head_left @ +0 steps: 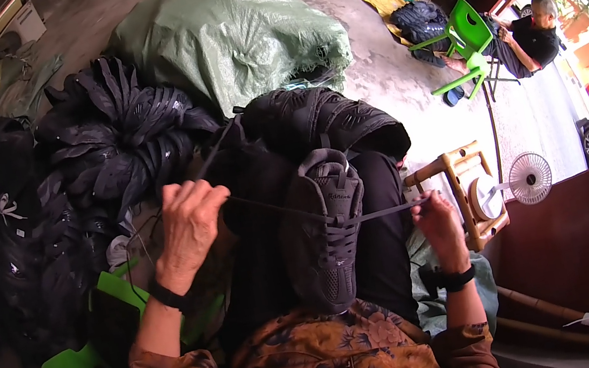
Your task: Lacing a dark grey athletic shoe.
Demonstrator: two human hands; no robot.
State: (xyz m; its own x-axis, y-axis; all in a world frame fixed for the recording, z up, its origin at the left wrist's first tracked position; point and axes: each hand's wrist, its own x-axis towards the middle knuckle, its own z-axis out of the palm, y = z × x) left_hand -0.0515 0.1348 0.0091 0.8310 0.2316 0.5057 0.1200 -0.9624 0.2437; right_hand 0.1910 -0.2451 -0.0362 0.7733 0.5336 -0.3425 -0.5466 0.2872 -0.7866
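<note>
- Black mesh-toed lace-up shoe (pixel 333 244): frame centre
- Left hand (pixel 191 216), left of centre: gripping flat dark shoelace (pixel 390 210)
- Right hand (pixel 439 223), right of centre: pinching shoelace

One dark mesh lace-up shoe (pixel 332 256) and the tally around it

Bare hands number two: one left hand (pixel 196 229) to the left of the shoe, one right hand (pixel 440 228) to its right. Two flat dark lace lengths (pixel 390 210) run out from it, one to each side. Right of the shoe are one small round white fan (pixel 530 178) and one tan bamboo stool (pixel 463 190); far to its upper right, two other people (pixel 541 39). The bundled black shoe uppers (pixel 118 124) left of it overlap too much to count.
</note>
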